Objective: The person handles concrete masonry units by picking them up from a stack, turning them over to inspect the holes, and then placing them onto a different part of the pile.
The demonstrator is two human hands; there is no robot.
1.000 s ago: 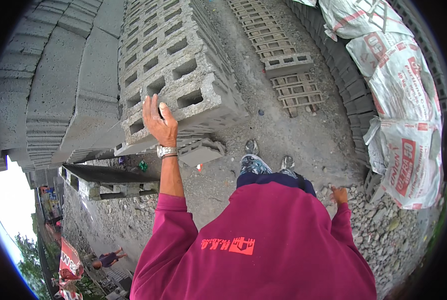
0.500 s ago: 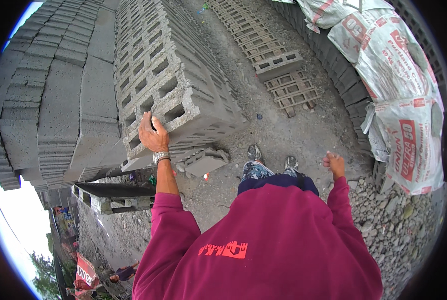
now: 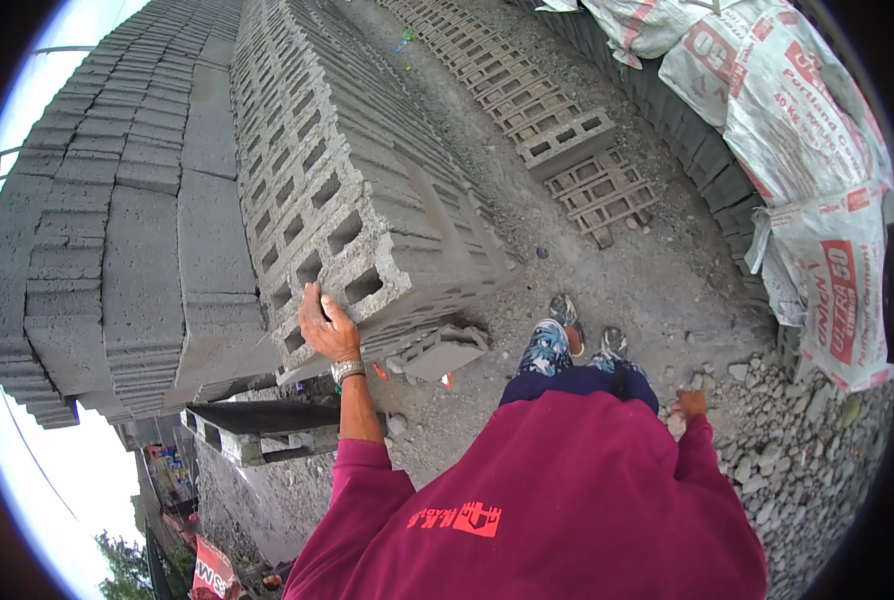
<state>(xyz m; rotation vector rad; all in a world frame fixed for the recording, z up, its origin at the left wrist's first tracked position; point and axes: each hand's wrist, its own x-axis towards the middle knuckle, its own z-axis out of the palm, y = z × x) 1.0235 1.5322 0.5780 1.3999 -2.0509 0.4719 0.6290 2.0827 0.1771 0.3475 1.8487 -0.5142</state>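
Note:
A long stack of grey concrete hollow blocks (image 3: 407, 230) runs away ahead of me on the left. My left hand (image 3: 329, 326) lies on the near corner of its top, fingers stretched toward the rim of a hole and thumb apart. It presses on the block without lifting it. My right hand (image 3: 689, 404) hangs low at my right side, beside the gravel and away from the blocks. Its fingers are curled in, and no object shows in them.
A taller block stack (image 3: 142, 240) stands at far left. A loose block (image 3: 442, 355) and a pallet (image 3: 297, 420) lie near the stack's foot. Pallets with a row of blocks (image 3: 572, 142) extend ahead. Cement bags (image 3: 832, 270) cover a right-hand stack, with gravel (image 3: 787, 450) below.
The whole view has shifted, so the stack and pallets sit further right and lower. My left hand stays on the same corner. My right hand has dropped lower, and my feet appear closer together.

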